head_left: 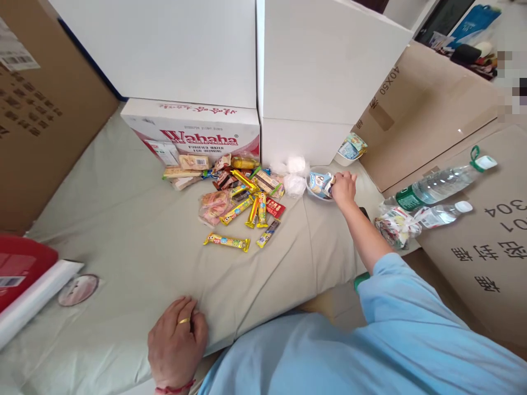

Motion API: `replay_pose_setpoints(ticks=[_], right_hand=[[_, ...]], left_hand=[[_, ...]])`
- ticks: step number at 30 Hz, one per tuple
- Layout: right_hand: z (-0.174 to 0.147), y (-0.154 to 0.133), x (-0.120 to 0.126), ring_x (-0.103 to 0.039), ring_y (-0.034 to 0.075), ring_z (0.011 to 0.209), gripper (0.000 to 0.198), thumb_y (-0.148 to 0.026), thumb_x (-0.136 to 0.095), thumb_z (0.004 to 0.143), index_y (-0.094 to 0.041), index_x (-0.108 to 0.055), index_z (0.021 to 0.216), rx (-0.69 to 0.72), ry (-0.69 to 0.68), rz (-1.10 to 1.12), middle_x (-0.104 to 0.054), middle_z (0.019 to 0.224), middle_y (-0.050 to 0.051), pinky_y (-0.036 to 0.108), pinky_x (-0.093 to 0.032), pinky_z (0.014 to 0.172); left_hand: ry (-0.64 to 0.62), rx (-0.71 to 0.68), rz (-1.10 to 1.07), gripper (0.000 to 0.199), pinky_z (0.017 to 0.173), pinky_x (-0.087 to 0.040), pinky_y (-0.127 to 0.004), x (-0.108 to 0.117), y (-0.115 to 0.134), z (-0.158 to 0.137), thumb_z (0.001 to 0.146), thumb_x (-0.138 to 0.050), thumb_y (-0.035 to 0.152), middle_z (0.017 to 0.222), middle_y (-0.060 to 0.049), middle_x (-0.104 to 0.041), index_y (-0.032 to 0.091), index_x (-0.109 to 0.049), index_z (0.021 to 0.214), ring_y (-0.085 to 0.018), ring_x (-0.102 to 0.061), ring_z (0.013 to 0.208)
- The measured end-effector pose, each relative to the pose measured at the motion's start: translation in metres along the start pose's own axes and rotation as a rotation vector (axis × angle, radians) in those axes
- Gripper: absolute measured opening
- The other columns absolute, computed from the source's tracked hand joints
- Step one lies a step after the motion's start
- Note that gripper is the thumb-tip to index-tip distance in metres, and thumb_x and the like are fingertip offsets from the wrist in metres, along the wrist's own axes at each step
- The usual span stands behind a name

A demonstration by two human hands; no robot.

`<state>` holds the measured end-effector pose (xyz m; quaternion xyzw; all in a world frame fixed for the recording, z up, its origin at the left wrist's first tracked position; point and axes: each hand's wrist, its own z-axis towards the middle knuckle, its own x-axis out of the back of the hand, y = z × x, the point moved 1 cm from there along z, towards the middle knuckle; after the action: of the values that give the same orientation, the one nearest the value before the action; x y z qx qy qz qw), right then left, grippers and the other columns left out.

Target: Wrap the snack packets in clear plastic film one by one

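My right hand [345, 186] reaches to the right side of a clear bowl [317, 196], its fingers bent closed on a small snack packet [329, 187] at the rim. A light-blue snack packet [318, 181] lies in the bowl beside it. The fingertips are partly hidden. My left hand [178, 337], with a ring on one finger, rests on the cloth near the front edge, fingers curled in and nothing visible in them. Well ahead of it lie yellow-wrapped snack sticks [226, 242] and a pile of packaged snacks [242, 186]. White bundles [295, 176] sit left of the bowl.
A Wahaha water carton [193, 129] and white panels [308, 66] stand behind the snacks. Another bowl [348, 159] with packets is at the far right. Water bottles [442, 184] and a bagged bundle [397, 226] lie beside large cardboard boxes. A red object [24, 263] is at left.
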<state>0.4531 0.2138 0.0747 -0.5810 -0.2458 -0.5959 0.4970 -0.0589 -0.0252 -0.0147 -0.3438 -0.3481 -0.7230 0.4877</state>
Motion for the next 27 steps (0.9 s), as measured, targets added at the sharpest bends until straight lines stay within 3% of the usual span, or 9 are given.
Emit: replay_pose_setpoints(ticks=[3,7,9,11,15,18,20,24,27], right_hand=[[-0.011,0.01,-0.001,-0.048,0.034,0.12,0.032,-0.024,-0.05,0.089,-0.017,-0.073,0.11,0.068,0.063,-0.091,-0.059,0.129,0.019,0.043,-0.043,0.098],[-0.006,0.022,0.014,-0.053,0.03,0.119,0.047,-0.018,-0.047,0.086,-0.014,-0.064,0.13,0.057,0.188,0.001,-0.054,0.133,0.019,0.043,-0.044,0.102],[0.002,0.015,0.027,-0.054,0.03,0.121,0.045,-0.016,-0.042,0.089,-0.011,-0.062,0.129,0.077,0.299,0.059,-0.055,0.13,0.02,0.043,-0.044,0.105],[0.013,-0.004,0.04,-0.059,0.028,0.115,0.039,-0.017,-0.039,0.093,-0.011,-0.064,0.123,0.16,0.304,0.111,-0.059,0.124,0.019,0.041,-0.046,0.102],[0.032,-0.068,0.05,-0.064,0.022,0.102,0.032,-0.018,-0.043,0.095,-0.016,-0.069,0.114,0.433,-0.002,0.087,-0.068,0.117,0.013,0.032,-0.048,0.092],[0.028,-0.117,0.033,-0.065,0.023,0.1,0.025,-0.022,-0.054,0.094,-0.019,-0.073,0.11,0.556,-0.313,-0.157,-0.072,0.113,0.01,0.03,-0.047,0.086],[0.014,-0.139,0.015,-0.065,0.025,0.103,0.027,-0.026,-0.062,0.093,-0.02,-0.072,0.118,0.606,-0.44,-0.361,-0.071,0.118,0.013,0.031,-0.047,0.082],[-0.009,-0.155,-0.012,-0.066,0.03,0.111,0.037,-0.017,-0.045,0.1,-0.014,-0.066,0.13,0.663,-0.458,-0.551,-0.067,0.127,0.021,0.034,-0.048,0.079],[-0.007,-0.15,-0.009,-0.068,0.031,0.107,0.039,-0.014,-0.038,0.102,-0.014,-0.068,0.125,0.638,-0.467,-0.571,-0.071,0.118,0.021,0.035,-0.047,0.077]], left_hand=[[-0.019,0.005,-0.001,0.022,0.087,-0.058,-0.047,0.0,-0.001,0.0,0.086,-0.06,0.012,0.109,-0.015,-0.074,0.02,-0.063,0.106,-0.032,-0.073,0.103],[-0.029,0.023,0.012,0.026,0.088,-0.057,-0.047,0.001,0.0,0.0,0.086,-0.059,0.012,0.11,-0.014,-0.074,0.021,-0.063,0.109,-0.032,-0.073,0.102],[-0.043,0.018,0.022,0.025,0.087,-0.056,-0.047,0.002,0.0,0.0,0.086,-0.06,0.012,0.11,-0.015,-0.074,0.021,-0.062,0.11,-0.032,-0.072,0.102],[-0.049,0.003,0.02,0.025,0.086,-0.056,-0.047,0.003,0.0,-0.001,0.086,-0.061,0.011,0.11,-0.016,-0.075,0.02,-0.062,0.11,-0.033,-0.072,0.103],[-0.038,0.023,-0.01,0.026,0.089,-0.056,-0.047,0.001,-0.002,-0.005,0.085,-0.063,0.011,0.111,-0.014,-0.075,0.021,-0.063,0.109,-0.032,-0.073,0.105],[-0.038,0.058,-0.035,0.027,0.091,-0.056,-0.046,-0.001,-0.004,-0.009,0.084,-0.063,0.012,0.112,-0.012,-0.076,0.022,-0.065,0.109,-0.031,-0.073,0.106],[-0.043,0.073,-0.044,0.027,0.093,-0.056,-0.046,-0.001,-0.003,-0.01,0.084,-0.064,0.012,0.113,-0.012,-0.076,0.022,-0.065,0.11,-0.031,-0.073,0.108],[-0.046,0.08,-0.027,0.027,0.093,-0.054,-0.045,0.001,0.001,-0.008,0.085,-0.063,0.012,0.113,-0.012,-0.076,0.021,-0.064,0.11,-0.031,-0.072,0.109],[-0.034,0.058,-0.007,0.024,0.092,-0.053,-0.044,0.002,0.003,-0.005,0.086,-0.063,0.011,0.11,-0.013,-0.076,0.02,-0.063,0.109,-0.031,-0.072,0.107]])
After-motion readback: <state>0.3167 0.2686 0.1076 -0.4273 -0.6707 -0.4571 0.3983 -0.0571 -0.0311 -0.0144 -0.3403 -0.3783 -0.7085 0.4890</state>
